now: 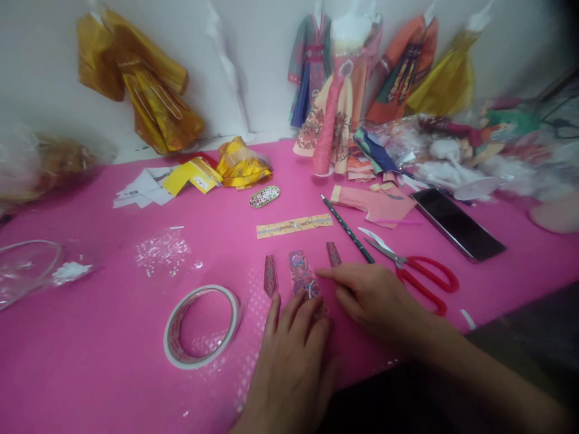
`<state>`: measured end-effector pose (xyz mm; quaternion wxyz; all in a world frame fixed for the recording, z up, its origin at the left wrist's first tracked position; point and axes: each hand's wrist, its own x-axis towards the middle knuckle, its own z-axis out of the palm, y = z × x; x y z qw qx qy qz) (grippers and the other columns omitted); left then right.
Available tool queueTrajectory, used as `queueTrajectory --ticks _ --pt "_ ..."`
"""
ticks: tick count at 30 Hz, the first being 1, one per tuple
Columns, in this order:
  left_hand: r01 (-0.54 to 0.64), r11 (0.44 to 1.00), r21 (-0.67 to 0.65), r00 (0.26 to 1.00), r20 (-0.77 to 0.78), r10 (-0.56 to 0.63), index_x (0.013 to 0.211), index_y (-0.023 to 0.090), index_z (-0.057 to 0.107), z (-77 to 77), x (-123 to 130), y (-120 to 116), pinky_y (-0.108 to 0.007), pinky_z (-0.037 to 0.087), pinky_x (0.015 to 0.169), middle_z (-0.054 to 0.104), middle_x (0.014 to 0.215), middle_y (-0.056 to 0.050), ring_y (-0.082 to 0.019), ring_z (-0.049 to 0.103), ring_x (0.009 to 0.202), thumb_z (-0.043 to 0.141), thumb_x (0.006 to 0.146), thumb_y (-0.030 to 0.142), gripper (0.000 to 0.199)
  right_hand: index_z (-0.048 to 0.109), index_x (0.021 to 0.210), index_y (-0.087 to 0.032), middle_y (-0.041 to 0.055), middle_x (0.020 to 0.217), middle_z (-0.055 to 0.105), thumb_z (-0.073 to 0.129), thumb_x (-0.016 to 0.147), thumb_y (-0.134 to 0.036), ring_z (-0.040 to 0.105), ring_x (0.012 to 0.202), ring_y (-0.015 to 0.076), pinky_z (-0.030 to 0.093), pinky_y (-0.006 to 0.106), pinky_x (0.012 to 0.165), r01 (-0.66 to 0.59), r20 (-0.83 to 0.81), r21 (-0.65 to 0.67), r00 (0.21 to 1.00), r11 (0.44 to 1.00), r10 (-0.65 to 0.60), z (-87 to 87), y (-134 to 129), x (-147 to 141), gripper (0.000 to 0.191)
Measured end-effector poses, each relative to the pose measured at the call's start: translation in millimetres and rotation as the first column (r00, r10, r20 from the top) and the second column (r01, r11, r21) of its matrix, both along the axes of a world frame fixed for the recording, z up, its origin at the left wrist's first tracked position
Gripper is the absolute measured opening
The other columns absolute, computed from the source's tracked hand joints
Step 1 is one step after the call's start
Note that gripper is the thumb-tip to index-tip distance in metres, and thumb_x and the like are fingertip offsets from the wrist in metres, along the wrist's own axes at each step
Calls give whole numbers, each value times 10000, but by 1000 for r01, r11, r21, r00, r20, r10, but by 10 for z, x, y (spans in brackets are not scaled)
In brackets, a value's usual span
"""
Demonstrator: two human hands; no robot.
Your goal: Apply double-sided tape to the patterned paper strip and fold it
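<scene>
A patterned blue-and-red fabric strip (300, 270) lies flat on the pink table, its near end partly under my fingers. My left hand (294, 349) rests with fingers spread, the tips on the strip's lower part and beside a small maroon pointed piece (270, 274). From the right, my right hand (380, 301) reaches in, its index finger stretched to the strip's edge and the other fingers loosely bent; I see nothing held. A second maroon piece (333, 254) sits just beyond that hand. Farther back is a cream decorated band (294, 226).
A tape roll (172, 331) lies left of my hands. To the right are red-handled scissors (407, 265), a dark pencil (347, 228) and a phone (459, 224). Tiny gems (163, 250) are scattered at left. Dressed doll forms, such as one in gold (149, 90), stand along the back wall.
</scene>
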<state>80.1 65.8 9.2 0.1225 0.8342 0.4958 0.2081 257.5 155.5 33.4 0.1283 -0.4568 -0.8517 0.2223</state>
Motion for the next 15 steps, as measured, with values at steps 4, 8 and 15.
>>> queueTrajectory --ticks 4,8,15 --pt "-3 1000 -9 1000 -22 3 1312 128 564 14 -9 2 -763 452 1030 634 1401 -178 -417 537 1335 610 806 98 509 718 1232 -246 62 887 772 539 887 -126 695 730 208 377 282 581 -112 158 27 982 993 107 -35 -40 -39 407" --pt "23 1000 -1 997 -71 -23 1304 107 557 27 -16 10 -788 448 1011 635 1380 -210 -437 542 1320 635 788 95 521 727 1205 -242 59 869 767 572 868 -118 682 712 197 343 271 558 -93 184 -4 979 996 92 -46 -48 -74 391" --pt "17 1000 -19 998 -66 -19 1344 91 530 43 -10 9 -786 439 1021 624 1390 -215 -430 532 1335 606 775 74 574 721 1246 -230 78 858 763 532 919 -148 724 731 259 429 307 574 -102 178 8 979 995 99 -50 -84 -64 387"
